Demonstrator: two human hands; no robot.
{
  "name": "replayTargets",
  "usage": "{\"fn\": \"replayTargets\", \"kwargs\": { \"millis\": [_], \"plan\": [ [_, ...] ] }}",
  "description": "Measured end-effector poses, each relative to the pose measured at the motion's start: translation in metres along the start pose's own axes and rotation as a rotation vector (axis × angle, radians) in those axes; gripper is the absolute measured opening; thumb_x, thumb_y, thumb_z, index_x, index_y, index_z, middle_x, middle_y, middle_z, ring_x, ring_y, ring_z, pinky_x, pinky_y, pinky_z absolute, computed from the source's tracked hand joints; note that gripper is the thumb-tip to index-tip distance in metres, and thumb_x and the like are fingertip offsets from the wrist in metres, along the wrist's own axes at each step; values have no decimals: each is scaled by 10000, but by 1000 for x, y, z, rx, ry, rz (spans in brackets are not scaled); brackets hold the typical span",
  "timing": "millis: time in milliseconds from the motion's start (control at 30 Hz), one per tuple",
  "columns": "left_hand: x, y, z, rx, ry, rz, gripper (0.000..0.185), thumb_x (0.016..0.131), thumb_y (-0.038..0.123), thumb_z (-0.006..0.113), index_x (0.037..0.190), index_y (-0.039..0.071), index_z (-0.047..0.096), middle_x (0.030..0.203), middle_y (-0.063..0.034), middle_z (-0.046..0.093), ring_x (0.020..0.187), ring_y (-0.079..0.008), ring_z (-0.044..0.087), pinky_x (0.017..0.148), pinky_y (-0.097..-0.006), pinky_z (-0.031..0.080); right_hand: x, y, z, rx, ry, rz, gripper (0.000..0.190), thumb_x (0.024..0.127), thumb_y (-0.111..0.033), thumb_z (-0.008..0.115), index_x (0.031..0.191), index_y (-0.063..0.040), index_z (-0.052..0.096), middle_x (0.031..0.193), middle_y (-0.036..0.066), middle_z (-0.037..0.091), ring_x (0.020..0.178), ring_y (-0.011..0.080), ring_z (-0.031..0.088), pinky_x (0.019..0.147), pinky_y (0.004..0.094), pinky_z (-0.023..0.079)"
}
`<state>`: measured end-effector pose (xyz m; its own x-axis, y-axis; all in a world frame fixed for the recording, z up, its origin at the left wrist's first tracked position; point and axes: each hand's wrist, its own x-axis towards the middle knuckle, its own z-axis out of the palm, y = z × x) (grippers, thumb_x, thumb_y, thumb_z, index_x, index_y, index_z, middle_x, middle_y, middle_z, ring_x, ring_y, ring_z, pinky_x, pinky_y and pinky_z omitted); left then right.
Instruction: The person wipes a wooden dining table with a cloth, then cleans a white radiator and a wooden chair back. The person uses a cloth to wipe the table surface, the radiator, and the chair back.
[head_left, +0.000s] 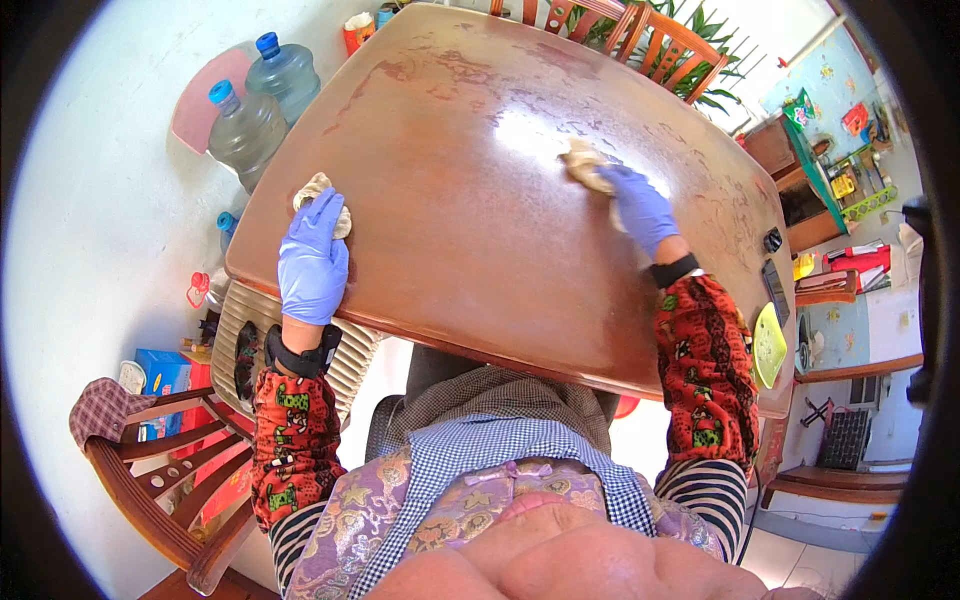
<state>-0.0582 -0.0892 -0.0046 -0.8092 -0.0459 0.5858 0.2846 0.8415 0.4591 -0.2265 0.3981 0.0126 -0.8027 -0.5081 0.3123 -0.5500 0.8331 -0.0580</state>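
Observation:
My left hand (313, 259), in a blue-violet glove, rests on a crumpled beige cloth (341, 222) at the left edge of the brown wooden table (450, 225). Farther out to the right, my right hand (637, 202), gloved alike and slightly blurred, holds another beige cloth (585, 165) against the tabletop, beside a bright glare. Darker reddish, wet-looking patches mark the table's far part and right side. Both forearms wear red patterned sleeve covers, with a black band at each wrist.
A yellow-green dish (769, 345), a smartphone (776, 291) and a small black object (772, 240) lie along the table's right edge. Large water bottles (251, 135) stand to the left. A wooden chair (172, 465) bearing a plaid cap is at lower left; other chairs (667, 45) stand beyond the table.

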Motion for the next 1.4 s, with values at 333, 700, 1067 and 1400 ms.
{"fn": "replayTargets", "kwargs": {
  "millis": [333, 700, 1067, 1400],
  "plan": [
    [0, 0, 1, 63, -27, -7, 493, 851, 9, 548, 1335, 44, 633, 1394, -185, 616, 1315, -405, 550, 1122, -456, 449, -63, 63, -22, 21, 28, 336, 402, 942, -13, 477, 1278, -99, 680, 1186, 226, 694, 1087, 422, 665, 971, 452, 518],
    [-1, -1, 3, 34, -20, -16, 513, 848, -1, 526, 1347, 42, 637, 1406, -183, 616, 1335, -388, 544, 1157, -440, 416, -69, -115, -42, 151, -160, -291, 467, 867, -5, 535, 1280, -179, 668, 1317, 140, 662, 1098, 369, 669, 960, 459, 545],
    [0, -4, 4, 65, -42, 22, 522, 846, -7, 515, 1354, 35, 627, 1415, -187, 610, 1327, -396, 546, 1149, -451, 412, -196, 126, -66, 11, 95, 529, 394, 927, -3, 528, 1275, -100, 685, 1220, 190, 692, 1113, 379, 665, 1003, 410, 516],
    [-1, -13, 6, 72, -76, 28, 473, 920, -21, 482, 1372, 19, 614, 1429, -194, 605, 1352, -357, 549, 1169, -425, 398, -172, -69, -68, 270, -41, -81, 353, 848, -17, 594, 1179, -94, 687, 1160, 174, 704, 1053, 379, 678, 947, 471, 529]
  ]
}}
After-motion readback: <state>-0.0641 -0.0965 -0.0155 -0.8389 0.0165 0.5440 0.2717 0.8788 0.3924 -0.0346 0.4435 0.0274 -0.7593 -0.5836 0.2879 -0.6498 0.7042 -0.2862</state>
